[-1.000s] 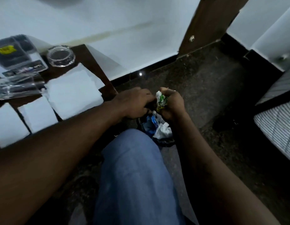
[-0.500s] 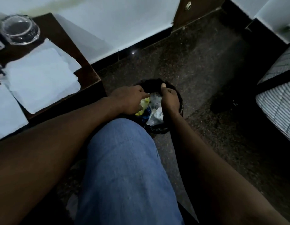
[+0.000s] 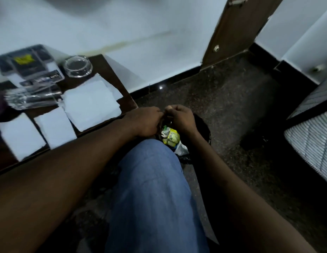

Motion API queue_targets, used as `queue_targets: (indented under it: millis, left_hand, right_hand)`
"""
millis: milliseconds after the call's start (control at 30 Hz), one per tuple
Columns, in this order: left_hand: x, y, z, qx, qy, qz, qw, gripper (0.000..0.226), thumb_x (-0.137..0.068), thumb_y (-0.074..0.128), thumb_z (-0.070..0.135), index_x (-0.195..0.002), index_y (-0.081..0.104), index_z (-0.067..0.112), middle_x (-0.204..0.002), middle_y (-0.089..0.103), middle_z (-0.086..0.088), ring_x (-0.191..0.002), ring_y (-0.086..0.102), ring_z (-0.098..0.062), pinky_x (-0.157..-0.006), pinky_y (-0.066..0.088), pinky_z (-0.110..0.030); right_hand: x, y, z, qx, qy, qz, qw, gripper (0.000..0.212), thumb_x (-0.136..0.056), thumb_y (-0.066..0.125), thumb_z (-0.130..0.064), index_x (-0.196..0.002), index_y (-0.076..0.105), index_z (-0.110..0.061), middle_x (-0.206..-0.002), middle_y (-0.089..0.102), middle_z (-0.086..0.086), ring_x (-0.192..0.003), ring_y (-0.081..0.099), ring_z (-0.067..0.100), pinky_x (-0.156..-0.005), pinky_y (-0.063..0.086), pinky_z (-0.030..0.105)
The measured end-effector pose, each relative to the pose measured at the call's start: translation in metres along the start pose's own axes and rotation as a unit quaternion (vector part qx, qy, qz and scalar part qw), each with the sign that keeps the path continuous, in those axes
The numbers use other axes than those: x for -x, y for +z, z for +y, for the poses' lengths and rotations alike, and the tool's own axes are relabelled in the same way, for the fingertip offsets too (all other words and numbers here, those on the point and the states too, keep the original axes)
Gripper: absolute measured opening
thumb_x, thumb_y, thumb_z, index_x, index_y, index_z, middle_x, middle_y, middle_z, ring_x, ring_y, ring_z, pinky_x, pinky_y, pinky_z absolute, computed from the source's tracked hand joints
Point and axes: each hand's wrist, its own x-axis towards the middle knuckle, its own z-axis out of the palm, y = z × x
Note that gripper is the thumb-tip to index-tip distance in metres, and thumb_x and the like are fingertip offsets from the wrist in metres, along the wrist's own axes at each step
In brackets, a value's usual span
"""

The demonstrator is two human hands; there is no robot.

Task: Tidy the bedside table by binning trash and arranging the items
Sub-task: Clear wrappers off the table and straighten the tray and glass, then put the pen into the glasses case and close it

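Dark speckled stone floor (image 3: 223, 106) beside dark brown wooden table (image 3: 107, 70). Square white paper napkins (image 3: 91, 105) laid flat there, awaiting arranging. Small black bin (image 3: 204, 130) set close for dropping trash, mostly hidden. Left grip (image 3: 146, 121) and right grip (image 3: 182, 119) curled together above it; contents impossible to tell. Crumpled green-and-yellow wrapper (image 3: 170, 136) inside the bin.

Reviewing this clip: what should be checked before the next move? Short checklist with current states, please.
1. Trash binned: green-yellow wrappers lie in the black bin: ok.
2. Hands free: left hand and right hand curled together over the bin; contents: cannot tell.
3. Papers arranged: white napkins lie loose, unstacked on the table: not ok.
4. Breakables safe: glass ashtray upright on the table: ok.
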Motion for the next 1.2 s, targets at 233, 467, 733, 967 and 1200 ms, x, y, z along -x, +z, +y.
queue_targets:
  millis: [233, 467, 733, 967, 1200]
  left_hand:
    - [0.082, -0.038, -0.014, 0.035, -0.052, 0.106, 0.992, 0.043, -0.091, 0.058, 0.026, -0.133, 0.059, 0.029, -0.130, 0.062, -0.002, -0.118, 0.060, -0.027, -0.094, 0.051, -0.041]
    - [0.193, -0.042, -0.067, 0.058, -0.194, 0.194, 0.960, 0.036, -0.092, 0.064, 0.034, -0.128, 0.061, 0.029, -0.130, 0.067, 0.001, -0.118, 0.062, -0.025, -0.093, 0.051, -0.038]
    - [0.323, -0.027, -0.153, 0.071, -0.295, 0.227, 0.925, 0.032, -0.088, 0.070, 0.028, -0.120, 0.065, 0.026, -0.120, 0.071, 0.001, -0.108, 0.067, -0.025, -0.086, 0.052, -0.032]
    - [0.347, -0.003, -0.201, 0.086, -0.309, 0.229, 0.919, 0.031, -0.088, 0.073, 0.029, -0.118, 0.071, 0.020, -0.114, 0.072, -0.011, -0.103, 0.067, -0.032, -0.083, 0.052, -0.037]
    - [0.343, -0.006, -0.248, 0.129, -0.398, 0.247, 0.874, 0.037, -0.085, 0.075, 0.033, -0.120, 0.071, 0.022, -0.109, 0.075, -0.009, -0.105, 0.068, -0.031, -0.093, 0.054, -0.042]
  right_hand:
    - [0.053, 0.043, -0.052, 0.110, -0.093, -0.028, 0.989, 0.023, -0.093, 0.068, -0.020, -0.071, 0.072, -0.024, -0.085, 0.078, 0.006, -0.092, 0.073, 0.028, -0.091, 0.057, 0.048]
    - [0.118, 0.141, -0.107, 0.191, -0.184, -0.170, 0.949, 0.030, -0.089, 0.063, -0.023, -0.062, 0.072, -0.032, -0.069, 0.073, -0.012, -0.082, 0.072, 0.016, -0.089, 0.061, 0.044]
    - [0.169, 0.275, -0.100, 0.210, -0.229, -0.359, 0.880, 0.015, -0.095, 0.070, -0.018, -0.087, 0.071, -0.030, -0.086, 0.072, -0.013, -0.089, 0.066, 0.009, -0.099, 0.058, 0.044]
    - [0.153, 0.338, -0.074, 0.254, -0.286, -0.386, 0.839, 0.012, -0.095, 0.071, -0.016, -0.105, 0.077, -0.020, -0.100, 0.072, -0.009, -0.091, 0.065, 0.006, -0.094, 0.058, 0.039]
    - [0.120, 0.374, -0.084, 0.253, -0.240, -0.348, 0.870, 0.026, -0.094, 0.061, -0.007, -0.081, 0.071, -0.027, -0.093, 0.079, -0.002, -0.083, 0.073, 0.008, -0.075, 0.056, 0.025]
